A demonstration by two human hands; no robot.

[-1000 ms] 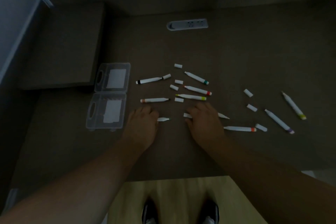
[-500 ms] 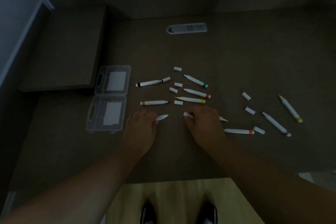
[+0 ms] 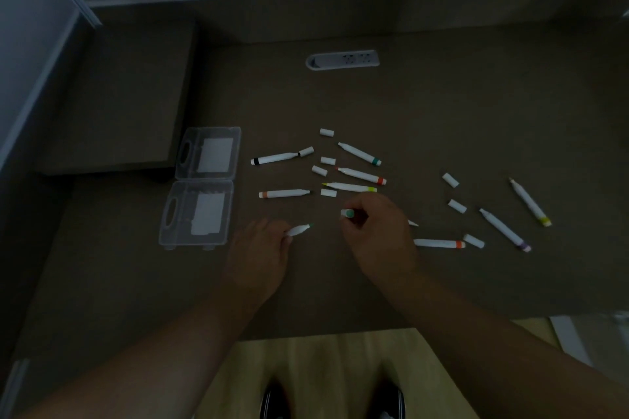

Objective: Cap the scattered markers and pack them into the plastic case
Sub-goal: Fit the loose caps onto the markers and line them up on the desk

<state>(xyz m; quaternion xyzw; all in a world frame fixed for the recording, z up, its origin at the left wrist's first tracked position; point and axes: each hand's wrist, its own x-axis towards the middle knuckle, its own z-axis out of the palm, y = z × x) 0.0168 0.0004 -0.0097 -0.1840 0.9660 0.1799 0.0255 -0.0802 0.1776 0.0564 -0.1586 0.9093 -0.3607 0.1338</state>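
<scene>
- Right hand (image 3: 377, 231): had lifted a marker (image 3: 349, 213) off the table (image 3: 476, 112), fingers curled around it.
- Left hand (image 3: 258, 252): pinched another marker (image 3: 299, 230), newly raised; capping imminent.

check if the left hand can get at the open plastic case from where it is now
Probably yes. The left hand lies just beside the open plastic case, with only bare tabletop between them. But it already holds a marker, so only the case's open tray is easy to reach.

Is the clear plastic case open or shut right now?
Open. The clear plastic case lies spread flat on the brown table, both halves side by side, no markers inside.
</scene>
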